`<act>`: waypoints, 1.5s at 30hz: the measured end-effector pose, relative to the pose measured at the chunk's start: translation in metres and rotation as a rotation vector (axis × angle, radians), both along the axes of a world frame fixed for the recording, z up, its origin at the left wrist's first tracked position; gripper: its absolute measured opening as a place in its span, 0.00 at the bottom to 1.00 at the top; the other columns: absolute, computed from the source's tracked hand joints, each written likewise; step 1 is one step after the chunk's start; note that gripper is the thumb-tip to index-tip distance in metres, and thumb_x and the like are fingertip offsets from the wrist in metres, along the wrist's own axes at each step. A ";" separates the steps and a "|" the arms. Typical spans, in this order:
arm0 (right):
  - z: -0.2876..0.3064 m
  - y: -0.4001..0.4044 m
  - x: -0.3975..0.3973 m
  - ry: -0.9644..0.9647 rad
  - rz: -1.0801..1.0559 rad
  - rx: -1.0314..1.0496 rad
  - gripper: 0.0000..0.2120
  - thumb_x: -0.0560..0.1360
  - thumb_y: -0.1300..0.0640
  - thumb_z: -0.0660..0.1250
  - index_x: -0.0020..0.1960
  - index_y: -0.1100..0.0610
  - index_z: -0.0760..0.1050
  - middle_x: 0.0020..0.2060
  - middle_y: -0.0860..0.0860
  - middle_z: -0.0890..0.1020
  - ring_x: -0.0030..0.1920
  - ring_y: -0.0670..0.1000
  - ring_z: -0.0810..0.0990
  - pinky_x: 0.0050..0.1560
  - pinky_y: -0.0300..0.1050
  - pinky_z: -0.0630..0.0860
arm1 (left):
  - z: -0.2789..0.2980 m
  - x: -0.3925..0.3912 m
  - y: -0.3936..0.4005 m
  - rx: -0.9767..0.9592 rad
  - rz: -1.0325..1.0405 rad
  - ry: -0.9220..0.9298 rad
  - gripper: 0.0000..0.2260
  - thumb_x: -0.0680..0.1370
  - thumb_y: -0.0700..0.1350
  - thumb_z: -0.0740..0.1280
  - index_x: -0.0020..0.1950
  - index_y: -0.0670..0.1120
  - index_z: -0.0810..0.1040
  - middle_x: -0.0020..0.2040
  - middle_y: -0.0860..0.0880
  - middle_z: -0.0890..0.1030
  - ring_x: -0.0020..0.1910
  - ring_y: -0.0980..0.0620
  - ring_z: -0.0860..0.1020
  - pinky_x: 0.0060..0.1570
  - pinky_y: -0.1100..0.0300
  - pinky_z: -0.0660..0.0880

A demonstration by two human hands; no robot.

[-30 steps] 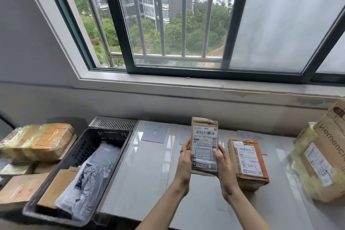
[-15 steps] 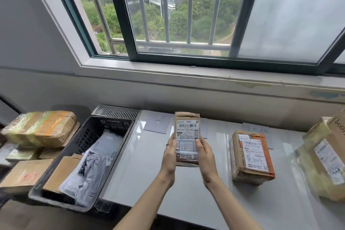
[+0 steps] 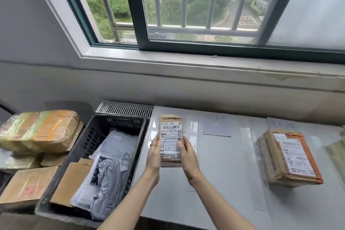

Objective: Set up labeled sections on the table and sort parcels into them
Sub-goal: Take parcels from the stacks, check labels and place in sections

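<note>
I hold a small brown parcel (image 3: 170, 136) with a white barcode label upright over the left end of the white table (image 3: 224, 183). My left hand (image 3: 155, 157) grips its left edge and my right hand (image 3: 187, 157) its right edge. A paper section label (image 3: 216, 125) lies on the table beyond it, and another label (image 3: 281, 123) lies further right. A brown and orange parcel (image 3: 289, 157) rests on the table in front of that right label.
A black crate (image 3: 93, 147) left of the table holds grey mailer bags (image 3: 110, 173) and cardboard parcels (image 3: 70, 183). Taped boxes (image 3: 39, 130) are stacked at far left. A vent grille (image 3: 125, 108) and the wall under the window lie behind.
The parcel in my two hands has shifted left, from the table's middle toward its left end near the crate. The view has tilted down and turned left.
</note>
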State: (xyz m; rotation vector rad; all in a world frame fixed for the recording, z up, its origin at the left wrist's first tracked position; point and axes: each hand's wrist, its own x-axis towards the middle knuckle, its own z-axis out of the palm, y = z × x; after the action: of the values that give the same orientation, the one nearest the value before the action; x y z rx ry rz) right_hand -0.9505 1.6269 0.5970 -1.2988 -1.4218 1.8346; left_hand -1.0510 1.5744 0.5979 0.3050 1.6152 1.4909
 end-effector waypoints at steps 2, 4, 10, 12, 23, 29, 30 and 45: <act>-0.012 -0.003 -0.015 -0.020 -0.011 -0.026 0.18 0.83 0.51 0.57 0.72 0.48 0.67 0.64 0.47 0.78 0.59 0.44 0.79 0.55 0.39 0.78 | -0.012 -0.017 -0.001 -0.018 -0.025 0.005 0.16 0.85 0.43 0.54 0.71 0.49 0.72 0.60 0.46 0.82 0.58 0.48 0.82 0.60 0.47 0.77; -0.023 -0.005 -0.027 -0.042 -0.016 -0.062 0.17 0.83 0.52 0.56 0.71 0.47 0.68 0.61 0.45 0.79 0.57 0.42 0.80 0.51 0.36 0.78 | -0.024 -0.030 -0.001 -0.050 -0.031 0.016 0.16 0.84 0.42 0.54 0.70 0.49 0.73 0.59 0.46 0.83 0.57 0.48 0.82 0.57 0.51 0.79; -0.052 -0.008 -0.052 -0.082 -0.063 -0.116 0.18 0.83 0.52 0.56 0.72 0.49 0.66 0.62 0.46 0.79 0.58 0.43 0.78 0.53 0.37 0.76 | -0.056 -0.053 0.002 -0.103 -0.054 -0.005 0.16 0.84 0.40 0.54 0.70 0.45 0.72 0.58 0.46 0.83 0.55 0.50 0.83 0.51 0.58 0.80; -0.060 -0.010 -0.057 -0.085 -0.072 -0.130 0.18 0.83 0.53 0.55 0.73 0.49 0.66 0.61 0.46 0.79 0.57 0.42 0.78 0.53 0.36 0.75 | -0.063 -0.058 0.004 -0.106 -0.048 -0.009 0.16 0.84 0.39 0.54 0.70 0.44 0.73 0.58 0.45 0.83 0.56 0.48 0.82 0.53 0.56 0.80; -0.087 -0.010 -0.071 -0.093 -0.066 -0.139 0.18 0.84 0.52 0.54 0.73 0.47 0.65 0.62 0.45 0.78 0.59 0.44 0.77 0.57 0.39 0.73 | -0.085 -0.066 0.001 -0.123 -0.046 0.005 0.15 0.84 0.38 0.52 0.66 0.46 0.73 0.54 0.48 0.83 0.49 0.56 0.83 0.41 0.67 0.79; -0.100 -0.012 -0.070 -0.103 -0.056 -0.145 0.19 0.84 0.50 0.53 0.74 0.46 0.63 0.65 0.46 0.77 0.62 0.47 0.77 0.65 0.49 0.74 | -0.088 -0.065 0.003 -0.121 -0.046 0.024 0.15 0.84 0.37 0.53 0.67 0.48 0.72 0.52 0.50 0.82 0.48 0.59 0.81 0.41 0.69 0.78; -0.101 -0.013 -0.071 -0.104 -0.053 -0.139 0.19 0.84 0.50 0.53 0.75 0.46 0.63 0.65 0.46 0.77 0.62 0.47 0.77 0.65 0.47 0.73 | -0.088 -0.065 0.004 -0.128 -0.045 0.034 0.15 0.84 0.37 0.52 0.67 0.48 0.72 0.53 0.50 0.81 0.49 0.58 0.81 0.43 0.68 0.78; -0.089 -0.009 -0.071 -0.135 -0.056 -0.070 0.25 0.83 0.48 0.56 0.78 0.49 0.56 0.74 0.48 0.67 0.72 0.48 0.68 0.73 0.49 0.65 | -0.076 -0.060 0.005 -0.170 0.064 0.126 0.19 0.84 0.45 0.57 0.75 0.44 0.67 0.66 0.53 0.74 0.63 0.59 0.71 0.61 0.65 0.66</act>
State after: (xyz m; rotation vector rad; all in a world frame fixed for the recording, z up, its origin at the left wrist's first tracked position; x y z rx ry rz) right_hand -1.0210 1.6184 0.5085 -1.5071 -1.3856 1.8042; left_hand -1.1115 1.5789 0.5224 0.2587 1.8550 1.3939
